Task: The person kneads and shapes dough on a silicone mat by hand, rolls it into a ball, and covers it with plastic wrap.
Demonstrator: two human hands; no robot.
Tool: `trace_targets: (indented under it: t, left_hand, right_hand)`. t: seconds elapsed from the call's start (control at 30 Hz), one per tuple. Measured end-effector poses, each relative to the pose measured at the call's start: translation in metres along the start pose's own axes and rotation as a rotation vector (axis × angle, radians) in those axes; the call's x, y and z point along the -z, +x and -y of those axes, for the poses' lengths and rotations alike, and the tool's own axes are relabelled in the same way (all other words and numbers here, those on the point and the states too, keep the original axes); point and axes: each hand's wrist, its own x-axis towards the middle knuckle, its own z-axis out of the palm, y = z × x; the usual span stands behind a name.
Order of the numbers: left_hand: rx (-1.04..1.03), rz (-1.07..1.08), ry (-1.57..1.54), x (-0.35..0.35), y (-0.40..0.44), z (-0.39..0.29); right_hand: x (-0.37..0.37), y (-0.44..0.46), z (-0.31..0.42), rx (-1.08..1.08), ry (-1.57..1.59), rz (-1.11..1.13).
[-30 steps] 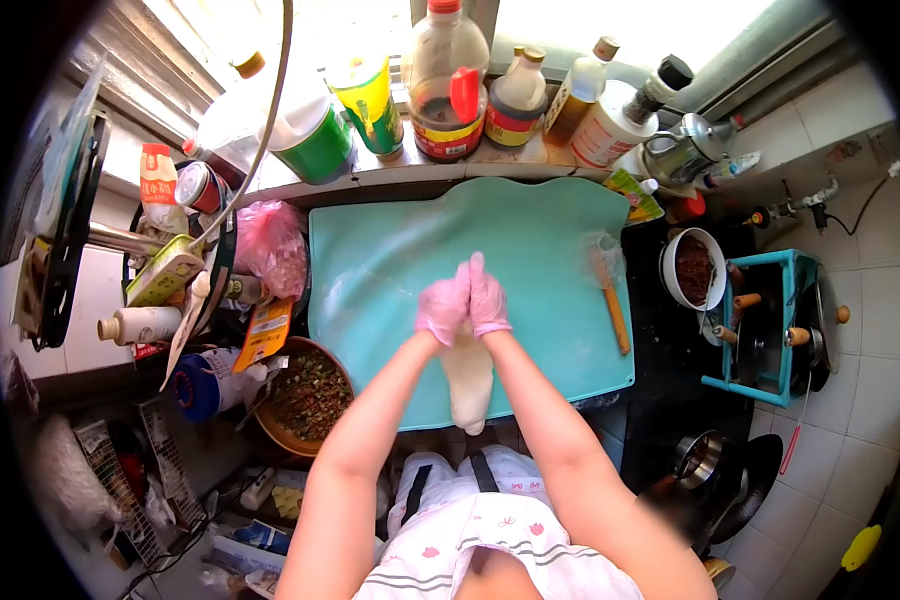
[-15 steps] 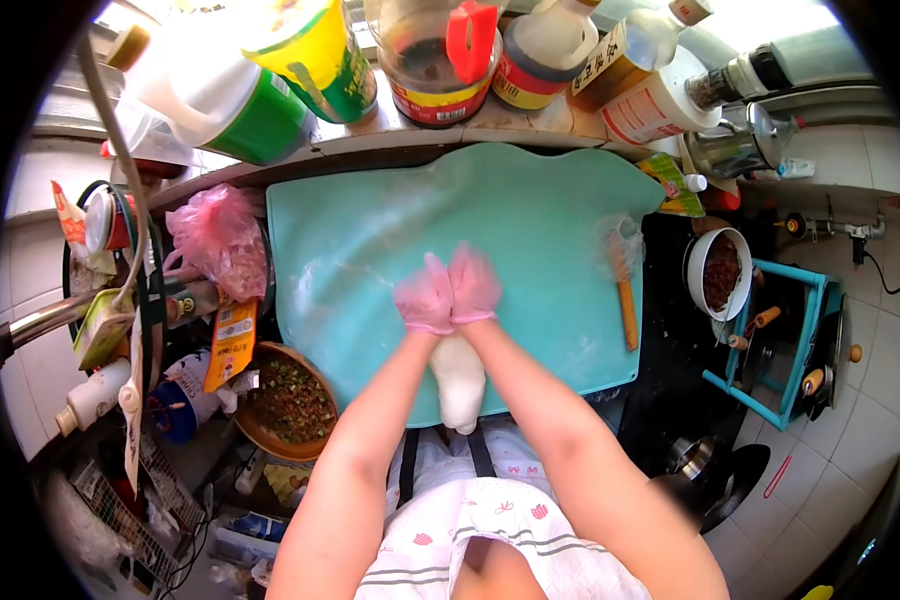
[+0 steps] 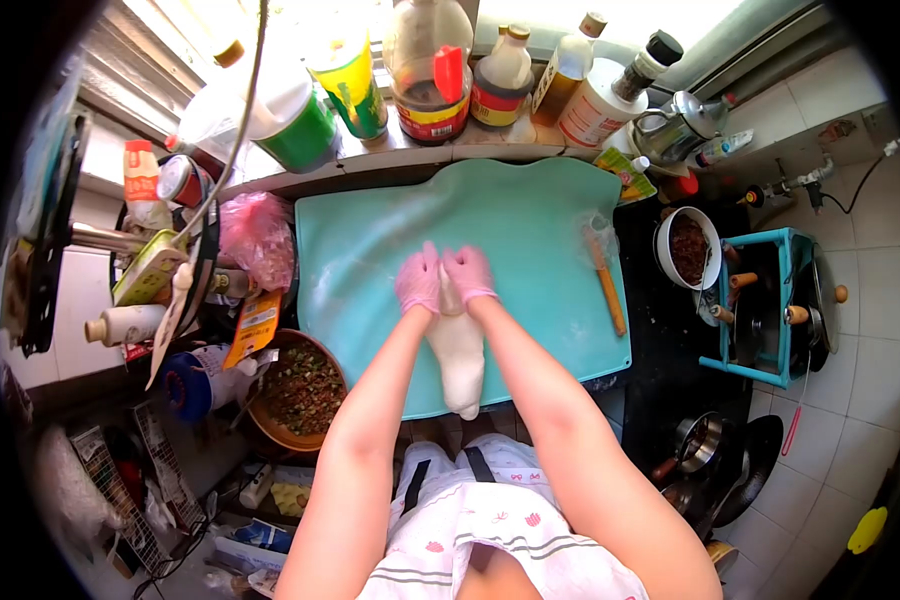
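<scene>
Dough (image 3: pixel 458 365) lies on mat (image 3: pixel 545 270); hands (image 3: pixel 418 281), slightly apart, flank its far end; grip unclear.

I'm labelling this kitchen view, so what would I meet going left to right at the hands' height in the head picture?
Pink plastic bag, gloved left hand, white dough, gloved right hand, wooden stick, white bowl, blue rack.

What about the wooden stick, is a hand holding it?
No, the wooden stick lies on the mat, apart from the left hand and right hand.
</scene>
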Motion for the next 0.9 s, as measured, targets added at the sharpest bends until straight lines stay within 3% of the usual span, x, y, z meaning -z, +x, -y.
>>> trace_targets:
  t: [0.07,0.13,0.2,0.23,0.27,0.37,0.4,0.6,0.7,0.9]
  left_hand:
    - [-0.034,0.052,0.011,0.01,-0.013,0.003]
    - [-0.069,0.04,0.096,-0.002,-0.035,0.02]
    - [-0.292,-0.044,0.066,0.018,-0.071,-0.01]
    - [-0.274,-0.132,-0.058,0.017,-0.088,-0.014]
    - [-0.252,-0.218,-0.183,0.015,-0.101,-0.015]
    - [-0.176,-0.238,0.034,-0.007,-0.119,0.011]
    - [-0.263,-0.399,0.031,-0.006,-0.115,0.002]
    - [0.027,-0.056,0.39,-0.021,-0.059,0.012]
    - [-0.022,-0.228,0.404,-0.03,-0.042,0.013]
    - [0.129,-0.232,0.382,-0.042,-0.001,0.017]
  right_hand:
    - [0.02,-0.034,0.013,-0.007,0.071,-0.004]
    - [0.018,-0.067,0.011,0.159,-0.014,-0.111]
    - [0.011,-0.1,0.003,0.315,-0.051,-0.28]
    - [0.008,-0.115,0.0,0.388,-0.046,-0.394]
    - [0.009,-0.126,0.0,0.387,-0.077,-0.398]
    - [0.014,-0.132,-0.003,0.419,-0.191,-0.359]
    - [0.013,-0.127,-0.009,0.461,-0.24,-0.322]
    - [-0.009,-0.074,-0.024,0.456,-0.402,-0.224]
    - [-0.012,-0.047,-0.019,0.479,-0.403,-0.235]
    - [-0.018,-0.005,-0.009,0.328,-0.443,-0.1]
